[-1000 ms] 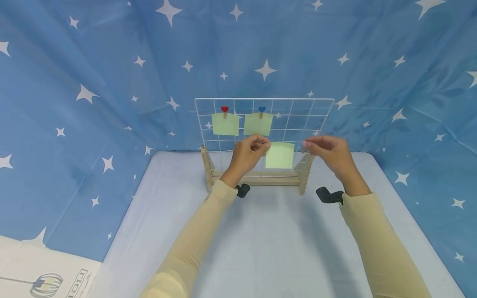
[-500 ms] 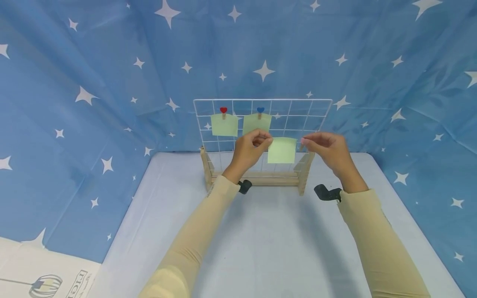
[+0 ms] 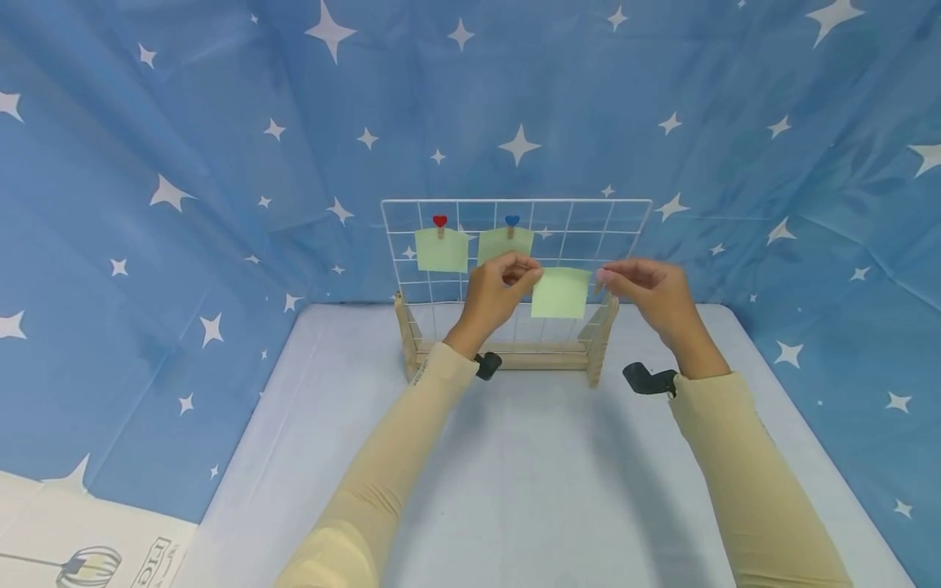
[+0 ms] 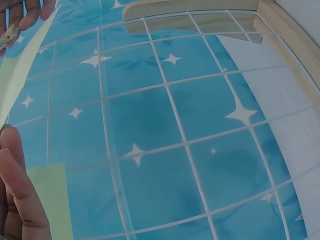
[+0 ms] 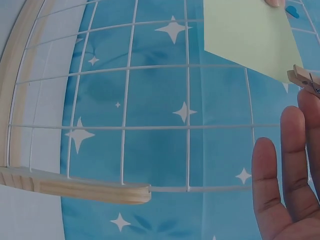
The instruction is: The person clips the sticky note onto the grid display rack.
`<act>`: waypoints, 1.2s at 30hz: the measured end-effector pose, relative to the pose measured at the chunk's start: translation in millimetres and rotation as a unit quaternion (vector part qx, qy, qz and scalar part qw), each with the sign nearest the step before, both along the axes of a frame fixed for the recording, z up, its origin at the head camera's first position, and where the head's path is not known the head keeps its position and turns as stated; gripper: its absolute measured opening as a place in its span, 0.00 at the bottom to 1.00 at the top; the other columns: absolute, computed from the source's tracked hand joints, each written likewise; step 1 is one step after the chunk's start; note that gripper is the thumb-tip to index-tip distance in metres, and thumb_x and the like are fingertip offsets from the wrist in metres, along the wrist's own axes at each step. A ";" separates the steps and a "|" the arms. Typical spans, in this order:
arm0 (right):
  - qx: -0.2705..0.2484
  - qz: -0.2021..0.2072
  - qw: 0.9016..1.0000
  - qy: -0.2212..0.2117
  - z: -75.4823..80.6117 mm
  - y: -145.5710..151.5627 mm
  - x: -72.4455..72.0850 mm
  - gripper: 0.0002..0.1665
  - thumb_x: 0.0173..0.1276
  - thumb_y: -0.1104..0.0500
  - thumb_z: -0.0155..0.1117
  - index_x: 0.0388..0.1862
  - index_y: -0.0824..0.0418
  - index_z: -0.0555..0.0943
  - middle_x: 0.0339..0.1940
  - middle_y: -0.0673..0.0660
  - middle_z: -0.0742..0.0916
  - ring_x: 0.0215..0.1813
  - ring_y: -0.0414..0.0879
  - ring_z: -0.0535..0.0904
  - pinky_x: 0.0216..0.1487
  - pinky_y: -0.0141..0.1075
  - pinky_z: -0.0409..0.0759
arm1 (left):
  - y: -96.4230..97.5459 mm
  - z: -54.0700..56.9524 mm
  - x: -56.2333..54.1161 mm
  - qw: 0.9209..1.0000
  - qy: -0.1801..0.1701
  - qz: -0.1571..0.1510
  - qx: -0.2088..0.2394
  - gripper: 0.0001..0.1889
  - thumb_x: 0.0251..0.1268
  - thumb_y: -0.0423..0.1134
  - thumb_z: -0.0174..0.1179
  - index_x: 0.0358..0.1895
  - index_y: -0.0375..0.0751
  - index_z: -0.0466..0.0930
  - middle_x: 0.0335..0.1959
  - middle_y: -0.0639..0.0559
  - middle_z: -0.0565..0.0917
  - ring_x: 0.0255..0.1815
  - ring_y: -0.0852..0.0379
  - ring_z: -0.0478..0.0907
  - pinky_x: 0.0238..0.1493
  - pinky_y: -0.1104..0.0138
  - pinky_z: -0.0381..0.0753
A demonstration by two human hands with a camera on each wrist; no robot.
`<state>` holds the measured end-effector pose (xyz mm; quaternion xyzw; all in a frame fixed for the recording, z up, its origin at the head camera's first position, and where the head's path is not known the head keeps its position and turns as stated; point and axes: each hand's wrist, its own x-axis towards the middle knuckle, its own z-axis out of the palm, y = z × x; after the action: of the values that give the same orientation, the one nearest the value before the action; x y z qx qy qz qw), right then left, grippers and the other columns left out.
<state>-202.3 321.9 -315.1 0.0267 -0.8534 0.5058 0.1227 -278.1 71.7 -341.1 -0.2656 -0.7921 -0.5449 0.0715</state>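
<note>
My left hand [image 3: 494, 292] pinches a pale green paper note [image 3: 560, 294] by its left edge, in front of the white wire grid [image 3: 518, 200]. Just right of the note, my right hand [image 3: 657, 302] pinches a small wooden clothespin [image 5: 301, 79] with a pink top. In the right wrist view the clothespin's tip overlaps the note's corner; whether they touch I cannot tell. Two more green notes hang higher on the grid, one under a red heart clothespin [image 3: 440, 222], the other under a blue heart clothespin [image 3: 512, 222]. My left hand partly covers the second.
Wooden feet [image 3: 603, 343] and a crossbar hold the grid upright at the back of the white table [image 3: 515, 474]. A blue star-patterned cloth [image 3: 243, 212] hangs behind and at the sides. Black camera mounts [image 3: 648, 379] stick out from both wrists.
My left hand has carried the note up and slightly right, closer to the clothespin. My right hand has stayed nearly in place.
</note>
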 end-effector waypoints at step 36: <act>0.015 -0.017 0.999 0.035 15.9 19.9 -16.2 0.23 0.80 0.48 0.71 0.60 0.65 0.86 0.47 0.36 0.87 0.52 0.36 0.83 0.59 0.33 0.80 | 26.1 12.5 -9.8 0.998 -0.008 -0.037 0.049 0.10 0.84 0.39 0.63 0.55 0.37 0.87 0.46 0.44 0.90 0.44 0.53 0.86 0.39 0.69 0.89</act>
<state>-218.6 341.8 -299.2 0.0320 -0.8562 0.4899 0.1610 -287.9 97.8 -328.6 -0.2865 -0.7544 -0.5877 0.0581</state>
